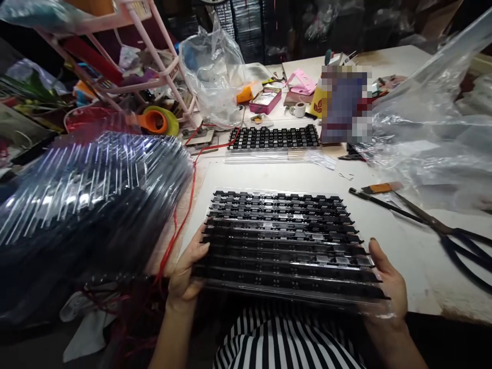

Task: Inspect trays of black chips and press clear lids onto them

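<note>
Between my two hands is a clear plastic tray (284, 241) filled with rows of small black parts, tilted over the near edge of the white work surface. My left hand (188, 271) grips its left side, thumb on the upper edge. On the opposite side, my right hand (388, 282) is closed round the tray's right edge, with most fingers hidden underneath. Farther back lies another tray (273, 137) of similar black parts. To the left rises a large stack of clear trays (96, 189), blurred along its near side.
Large black-handled scissors (446, 228) lie at the right, beside a brush-like tool (382, 187). A red string (180, 236) runs down past the stack. Clear plastic bags (430, 148) crowd the right, and a pink rack (154, 56) stands at the back left.
</note>
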A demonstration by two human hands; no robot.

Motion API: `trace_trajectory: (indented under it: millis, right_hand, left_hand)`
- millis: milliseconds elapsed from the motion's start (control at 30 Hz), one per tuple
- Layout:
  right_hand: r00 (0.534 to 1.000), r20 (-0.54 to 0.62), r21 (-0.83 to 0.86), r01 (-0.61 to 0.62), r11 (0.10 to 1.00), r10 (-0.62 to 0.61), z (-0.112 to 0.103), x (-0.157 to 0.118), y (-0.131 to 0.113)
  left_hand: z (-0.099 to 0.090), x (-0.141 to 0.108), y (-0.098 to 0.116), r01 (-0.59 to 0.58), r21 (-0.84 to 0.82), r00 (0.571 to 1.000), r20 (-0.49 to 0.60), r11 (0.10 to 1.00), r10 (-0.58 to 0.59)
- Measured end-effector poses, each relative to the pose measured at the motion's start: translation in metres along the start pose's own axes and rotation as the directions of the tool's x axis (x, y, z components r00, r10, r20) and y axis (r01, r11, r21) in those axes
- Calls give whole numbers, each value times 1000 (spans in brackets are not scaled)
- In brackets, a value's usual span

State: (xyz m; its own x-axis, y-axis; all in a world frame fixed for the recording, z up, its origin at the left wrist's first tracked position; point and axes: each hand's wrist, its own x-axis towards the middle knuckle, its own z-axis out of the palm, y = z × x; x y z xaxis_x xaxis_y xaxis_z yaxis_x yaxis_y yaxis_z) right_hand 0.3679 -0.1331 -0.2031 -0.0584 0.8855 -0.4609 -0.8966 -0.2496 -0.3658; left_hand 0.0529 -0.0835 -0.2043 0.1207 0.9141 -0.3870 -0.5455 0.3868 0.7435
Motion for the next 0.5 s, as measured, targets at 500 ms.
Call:
trace_trajectory:
  millis: [500]
  right_hand:
    - [990, 4, 24, -142, 990, 141, 3, 1, 2]
  left_hand:
    - [0, 0, 6, -4, -42, 998, -64, 999, 1]
